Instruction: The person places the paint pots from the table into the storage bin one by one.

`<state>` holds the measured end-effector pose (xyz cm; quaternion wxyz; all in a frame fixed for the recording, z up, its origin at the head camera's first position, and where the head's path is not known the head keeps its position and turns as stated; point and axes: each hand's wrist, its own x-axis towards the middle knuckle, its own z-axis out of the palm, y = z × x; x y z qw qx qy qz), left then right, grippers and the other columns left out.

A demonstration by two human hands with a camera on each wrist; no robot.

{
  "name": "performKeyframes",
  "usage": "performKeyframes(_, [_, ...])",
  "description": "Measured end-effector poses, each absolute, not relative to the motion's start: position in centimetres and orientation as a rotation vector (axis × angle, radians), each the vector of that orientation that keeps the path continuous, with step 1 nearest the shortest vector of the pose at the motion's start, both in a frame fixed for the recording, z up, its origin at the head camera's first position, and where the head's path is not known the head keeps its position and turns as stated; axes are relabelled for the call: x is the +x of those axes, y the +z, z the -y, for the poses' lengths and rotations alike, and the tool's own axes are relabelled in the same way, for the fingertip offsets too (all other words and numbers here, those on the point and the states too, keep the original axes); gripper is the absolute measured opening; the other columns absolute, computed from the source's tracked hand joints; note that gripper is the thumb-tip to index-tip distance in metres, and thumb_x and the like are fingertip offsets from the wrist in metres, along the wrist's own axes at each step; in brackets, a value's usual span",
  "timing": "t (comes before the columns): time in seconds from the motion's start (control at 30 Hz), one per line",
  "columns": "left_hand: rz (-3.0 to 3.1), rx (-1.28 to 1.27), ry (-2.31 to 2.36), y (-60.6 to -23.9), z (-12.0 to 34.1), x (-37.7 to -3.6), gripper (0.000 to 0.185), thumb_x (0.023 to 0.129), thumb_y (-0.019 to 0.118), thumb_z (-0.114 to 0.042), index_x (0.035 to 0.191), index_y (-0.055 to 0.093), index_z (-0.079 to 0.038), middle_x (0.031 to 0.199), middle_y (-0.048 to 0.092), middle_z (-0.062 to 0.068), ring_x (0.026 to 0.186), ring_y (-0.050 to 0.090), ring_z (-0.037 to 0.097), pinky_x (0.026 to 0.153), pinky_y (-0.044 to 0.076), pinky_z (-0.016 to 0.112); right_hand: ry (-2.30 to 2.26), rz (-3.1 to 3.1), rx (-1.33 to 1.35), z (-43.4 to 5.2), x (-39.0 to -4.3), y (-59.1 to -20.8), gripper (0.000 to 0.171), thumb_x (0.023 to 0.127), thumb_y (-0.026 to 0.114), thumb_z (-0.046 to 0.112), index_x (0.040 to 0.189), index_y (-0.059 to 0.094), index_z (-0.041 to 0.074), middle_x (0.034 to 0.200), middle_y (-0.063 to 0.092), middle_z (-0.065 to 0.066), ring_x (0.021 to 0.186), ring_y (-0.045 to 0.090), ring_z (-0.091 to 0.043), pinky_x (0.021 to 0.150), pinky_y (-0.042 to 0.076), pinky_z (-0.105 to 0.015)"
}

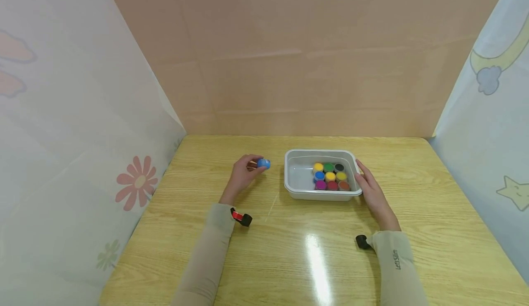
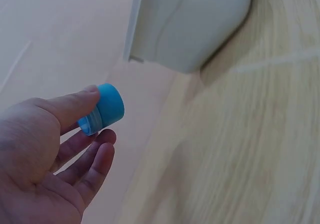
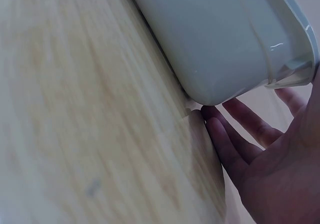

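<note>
Between thumb and fingers, my left hand (image 1: 243, 173) pinches a small paint pot with a blue lid (image 1: 263, 163), held above the table to the left of a white plastic tub (image 1: 297, 193). In the left wrist view the pot (image 2: 110, 104) is tilted, its lid away from the palm. My right hand (image 1: 374, 200) rests against the tub's right side, thumb at the rim. The right wrist view shows its fairly straight fingers (image 3: 250, 121) touching the outer wall near the base. Several paint pots (image 1: 330, 176) with coloured lids stand grouped in the tub's right part.
The tub stands on a wood-grain table (image 1: 264, 251). A brown backdrop (image 1: 306, 67) rises behind it. Printed white sheets hang at the left (image 1: 82, 113) and right (image 1: 487, 127). Each wrist bears a small black camera.
</note>
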<state>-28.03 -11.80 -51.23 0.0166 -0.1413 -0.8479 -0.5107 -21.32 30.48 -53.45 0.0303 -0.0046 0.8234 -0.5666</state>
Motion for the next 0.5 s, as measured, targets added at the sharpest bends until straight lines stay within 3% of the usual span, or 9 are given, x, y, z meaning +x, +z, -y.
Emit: performKeyframes(0.5, [2.536, -0.553, -1.622, -49.4, 8.7, -27.5, 0.042, 0.097, 0.075, -0.024, 0.136, 0.068, -0.013, 0.121, 0.062, 0.01, 0.108, 0.067, 0.025, 0.094, 0.059, 0.035, -1.759, -2.52, -0.002, -30.4, -21.4, -53.5, 0.065, 0.111, 0.031, 0.052, 0.167, 0.006, 0.033, 0.159, 0.035, -0.029, 0.14, 0.038, -0.041, 0.118, 0.026, -0.069])
